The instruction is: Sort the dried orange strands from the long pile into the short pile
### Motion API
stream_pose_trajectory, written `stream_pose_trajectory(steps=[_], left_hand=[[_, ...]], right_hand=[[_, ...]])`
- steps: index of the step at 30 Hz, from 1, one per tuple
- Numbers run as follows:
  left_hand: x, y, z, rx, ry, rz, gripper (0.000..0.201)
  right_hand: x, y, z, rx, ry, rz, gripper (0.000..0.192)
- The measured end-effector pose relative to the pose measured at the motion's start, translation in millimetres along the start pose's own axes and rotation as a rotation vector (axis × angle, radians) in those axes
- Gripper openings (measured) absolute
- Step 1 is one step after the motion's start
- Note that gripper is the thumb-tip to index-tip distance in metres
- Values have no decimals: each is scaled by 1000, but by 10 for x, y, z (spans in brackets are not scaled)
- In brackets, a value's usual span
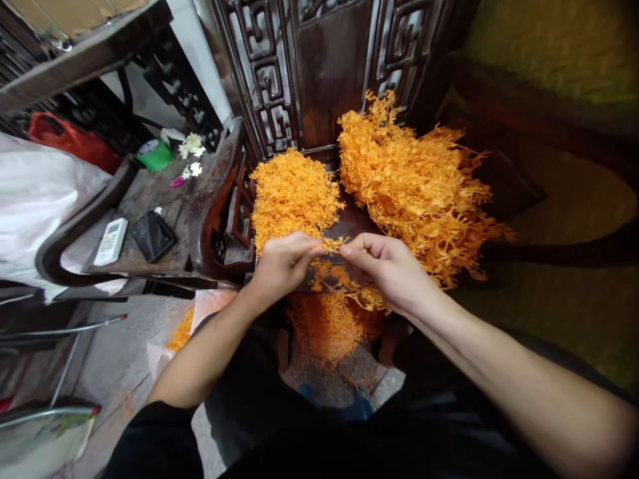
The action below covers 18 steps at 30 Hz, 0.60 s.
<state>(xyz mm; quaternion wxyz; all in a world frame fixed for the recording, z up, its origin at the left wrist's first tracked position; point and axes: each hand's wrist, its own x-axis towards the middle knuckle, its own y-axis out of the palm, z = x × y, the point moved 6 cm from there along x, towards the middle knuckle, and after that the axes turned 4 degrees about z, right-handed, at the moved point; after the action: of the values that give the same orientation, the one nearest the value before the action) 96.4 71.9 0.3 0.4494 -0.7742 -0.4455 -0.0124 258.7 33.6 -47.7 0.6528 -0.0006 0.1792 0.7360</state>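
Flanking both hands [334, 266], orange sprig heaps [294, 193] crowd a carved chair [319, 73].

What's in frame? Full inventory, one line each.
orange sprig piles: 2, orange, on dark wooden seat, smaller left, larger right
orange sprig bunch: 1, orange, held between both hands, trailing down
remote control: 1, white, on side table at left
phone: 1, black, beside remote
green cup: 1, green, far end of side table
white flowers: few, white, near cup
white bag: 1, white, far left
carved panel: 1, dark brown, behind piles
left hand: 1, fingers pinching sprig
right hand: 1, fingers pinching sprig
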Motion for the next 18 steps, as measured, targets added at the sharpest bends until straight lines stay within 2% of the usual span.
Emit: stream_pose_trajectory(steps=[3,6,10,12,15,16,17,18], left_hand=[[52,-51,28,-132,-167,6,35],[68,-6,7,-238,-334,-3,41],[88,79,-35,-331,-412,-111,42],[119,49,63,-374,-435,-212,40],[119,-173,372,-441,-512,-541,35],[116,-231,463,-470,-538,-614,35],[122,-270,517,-502,-540,-653,34],[158,-261,525,-555,-517,-605,33]], right_hand=[[-59,-30,52,-20,-11,-25,47],[-93,-45,110,-51,-31,-31,44],[-155,-60,224,-140,-99,-48,40],[-229,-95,297,-222,-140,-77,38],[-376,-228,402,-280,-204,-202,32],[-416,-271,429,-290,-229,-243,30],[-439,-294,447,-311,-247,-258,29],[-441,-294,454,-350,-254,-245,28]])
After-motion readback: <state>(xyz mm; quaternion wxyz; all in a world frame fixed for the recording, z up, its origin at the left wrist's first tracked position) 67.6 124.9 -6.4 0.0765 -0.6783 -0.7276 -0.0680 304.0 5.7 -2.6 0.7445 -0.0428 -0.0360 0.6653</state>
